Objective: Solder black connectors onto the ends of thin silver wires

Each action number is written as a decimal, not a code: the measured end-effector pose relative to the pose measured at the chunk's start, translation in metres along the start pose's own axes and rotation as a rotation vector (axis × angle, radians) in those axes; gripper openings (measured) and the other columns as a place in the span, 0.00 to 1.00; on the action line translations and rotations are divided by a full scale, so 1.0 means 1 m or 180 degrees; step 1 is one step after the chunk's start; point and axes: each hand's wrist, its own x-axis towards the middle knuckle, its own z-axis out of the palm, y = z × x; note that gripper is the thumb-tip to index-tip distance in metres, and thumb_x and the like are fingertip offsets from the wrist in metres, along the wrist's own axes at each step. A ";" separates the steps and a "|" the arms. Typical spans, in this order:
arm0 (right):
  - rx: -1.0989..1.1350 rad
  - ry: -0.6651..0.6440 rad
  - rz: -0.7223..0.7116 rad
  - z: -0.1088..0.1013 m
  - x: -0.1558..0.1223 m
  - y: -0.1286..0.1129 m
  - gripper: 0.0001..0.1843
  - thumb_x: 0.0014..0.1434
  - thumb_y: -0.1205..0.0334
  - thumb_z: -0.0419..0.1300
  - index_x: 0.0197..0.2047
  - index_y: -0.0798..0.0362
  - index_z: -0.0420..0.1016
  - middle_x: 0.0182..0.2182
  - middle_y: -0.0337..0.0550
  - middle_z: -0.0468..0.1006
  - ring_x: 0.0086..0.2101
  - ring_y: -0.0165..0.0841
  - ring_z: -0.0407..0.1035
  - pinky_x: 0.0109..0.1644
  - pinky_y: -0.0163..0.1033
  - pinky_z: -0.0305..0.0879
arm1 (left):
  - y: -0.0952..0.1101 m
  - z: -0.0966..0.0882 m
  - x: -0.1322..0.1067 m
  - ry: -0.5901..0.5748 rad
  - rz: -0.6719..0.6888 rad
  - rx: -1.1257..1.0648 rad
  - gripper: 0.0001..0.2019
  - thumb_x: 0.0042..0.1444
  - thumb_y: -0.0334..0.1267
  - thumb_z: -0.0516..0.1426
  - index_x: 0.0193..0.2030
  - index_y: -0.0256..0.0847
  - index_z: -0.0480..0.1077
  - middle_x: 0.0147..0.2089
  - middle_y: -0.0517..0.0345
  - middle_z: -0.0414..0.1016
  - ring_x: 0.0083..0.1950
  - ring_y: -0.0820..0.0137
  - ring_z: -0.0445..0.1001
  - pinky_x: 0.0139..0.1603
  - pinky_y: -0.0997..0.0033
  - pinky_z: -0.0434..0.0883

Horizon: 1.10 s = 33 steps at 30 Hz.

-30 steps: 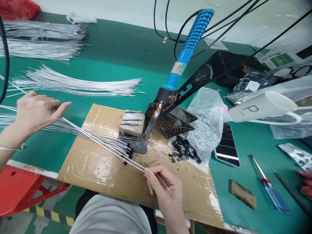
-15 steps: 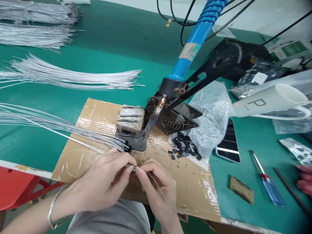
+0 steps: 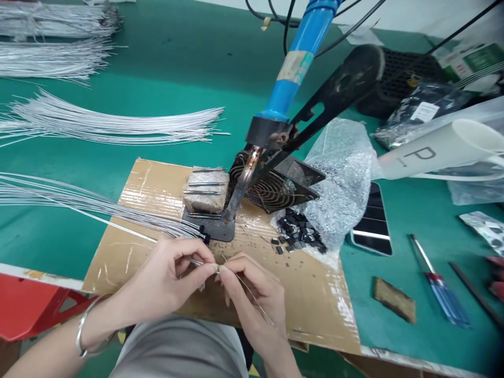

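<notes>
My left hand (image 3: 175,273) pinches the end of a pale grey wire between thumb and forefinger, above the front of the cardboard sheet (image 3: 315,304). Fingertip to fingertip with it, my right hand (image 3: 254,294) is closed too, with a thin metal needle-like rod (image 3: 258,304) lying across its fingers and palm. What exactly sits between the fingertips is too small to make out. Just behind the left hand, several grey wires (image 3: 153,218) end in small black pieces (image 3: 203,233). A soldering iron with a blue handle (image 3: 297,58) slants down in its stand, its tip (image 3: 236,197) over a dark metal plate (image 3: 220,229).
A pale block (image 3: 207,202) bears several metal rods. Black chips (image 3: 299,231) lie by bubble wrap (image 3: 338,178) and a fan (image 3: 271,191). At right are a phone (image 3: 372,226), a screwdriver (image 3: 441,289) and a white mug (image 3: 444,152). Wire bundles (image 3: 129,123) lie at left.
The view has shifted slightly. My left hand has turned a little and its fingers have opened out somewhat, still pinching at the same spot. The right hand keeps nearly the same pose.
</notes>
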 end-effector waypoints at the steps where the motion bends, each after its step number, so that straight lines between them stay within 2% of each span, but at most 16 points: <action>1: 0.0005 0.0013 -0.0011 0.000 0.000 0.000 0.14 0.73 0.60 0.60 0.33 0.50 0.76 0.27 0.35 0.73 0.26 0.27 0.66 0.30 0.34 0.58 | 0.001 0.000 0.001 0.0017 -0.0041 -0.0057 0.12 0.66 0.44 0.59 0.33 0.41 0.74 0.27 0.60 0.72 0.25 0.73 0.56 0.24 0.71 0.52; 7: 0.0191 0.0140 -0.0078 -0.003 0.000 0.002 0.21 0.78 0.54 0.50 0.37 0.50 0.78 0.26 0.36 0.72 0.25 0.28 0.67 0.31 0.36 0.60 | 0.004 -0.002 0.002 -0.0020 -0.0050 -0.0502 0.11 0.66 0.43 0.60 0.34 0.41 0.74 0.27 0.59 0.74 0.25 0.74 0.62 0.24 0.73 0.55; 13: -0.0210 0.0135 -0.0247 -0.001 0.003 -0.003 0.16 0.74 0.61 0.57 0.32 0.51 0.73 0.26 0.34 0.70 0.27 0.27 0.65 0.31 0.34 0.58 | 0.007 0.001 0.001 -0.0022 -0.0047 -0.0506 0.11 0.65 0.41 0.60 0.32 0.40 0.73 0.25 0.61 0.72 0.24 0.75 0.60 0.23 0.75 0.54; 16: -0.0340 0.0170 -0.0518 0.001 0.006 -0.005 0.13 0.72 0.68 0.58 0.33 0.51 0.71 0.27 0.34 0.70 0.28 0.26 0.64 0.30 0.32 0.56 | 0.009 0.003 0.000 0.0020 -0.0093 -0.0506 0.09 0.65 0.39 0.60 0.33 0.39 0.74 0.26 0.60 0.73 0.25 0.75 0.64 0.25 0.76 0.57; 19: -0.0373 0.0156 -0.0664 0.004 0.007 -0.004 0.12 0.72 0.70 0.57 0.34 0.51 0.72 0.28 0.34 0.71 0.29 0.26 0.65 0.32 0.32 0.58 | 0.011 0.005 -0.001 0.0116 -0.0164 -0.0523 0.08 0.63 0.37 0.60 0.33 0.38 0.75 0.26 0.60 0.74 0.26 0.75 0.67 0.26 0.77 0.60; 22: -0.0132 0.0445 -0.0288 0.007 0.004 -0.003 0.15 0.73 0.65 0.58 0.32 0.51 0.74 0.25 0.33 0.69 0.26 0.25 0.64 0.30 0.32 0.58 | 0.011 0.006 -0.001 0.0296 -0.0175 -0.0593 0.08 0.62 0.36 0.60 0.31 0.38 0.74 0.26 0.61 0.74 0.28 0.75 0.69 0.27 0.78 0.64; 25: 0.0696 0.0948 0.0254 0.006 0.002 0.001 0.19 0.74 0.54 0.58 0.32 0.51 0.79 0.23 0.34 0.70 0.21 0.25 0.64 0.25 0.31 0.60 | 0.010 0.007 0.001 0.0455 -0.0131 -0.0711 0.07 0.61 0.35 0.61 0.31 0.38 0.75 0.26 0.61 0.74 0.27 0.75 0.70 0.28 0.79 0.66; 27: 0.1364 0.0915 0.0403 0.004 0.002 0.004 0.26 0.75 0.44 0.53 0.37 0.51 0.84 0.26 0.40 0.77 0.23 0.28 0.70 0.24 0.32 0.66 | 0.009 0.007 0.002 0.0506 -0.0091 -0.0776 0.07 0.61 0.34 0.61 0.32 0.38 0.76 0.26 0.61 0.75 0.27 0.75 0.71 0.28 0.80 0.67; 29: 0.1749 0.0737 0.0487 0.005 0.002 0.006 0.35 0.75 0.38 0.46 0.41 0.52 0.88 0.29 0.46 0.81 0.26 0.32 0.74 0.25 0.34 0.73 | 0.009 0.007 0.003 0.0549 -0.0059 -0.0823 0.07 0.60 0.34 0.61 0.31 0.39 0.76 0.26 0.61 0.76 0.27 0.76 0.72 0.28 0.80 0.68; 31: 0.1728 0.0719 0.0562 0.008 0.002 0.008 0.32 0.75 0.40 0.49 0.41 0.51 0.89 0.29 0.46 0.81 0.26 0.31 0.75 0.26 0.33 0.74 | 0.010 0.008 0.003 0.0591 -0.0048 -0.0863 0.06 0.60 0.34 0.62 0.31 0.39 0.75 0.27 0.61 0.76 0.27 0.76 0.71 0.28 0.81 0.68; 33: 0.1573 0.0769 0.0552 0.013 0.002 0.007 0.21 0.73 0.46 0.58 0.42 0.49 0.90 0.29 0.44 0.81 0.25 0.28 0.74 0.24 0.30 0.72 | 0.010 0.008 0.003 0.0647 -0.0028 -0.0864 0.06 0.59 0.34 0.62 0.31 0.39 0.76 0.26 0.61 0.75 0.27 0.76 0.71 0.28 0.81 0.68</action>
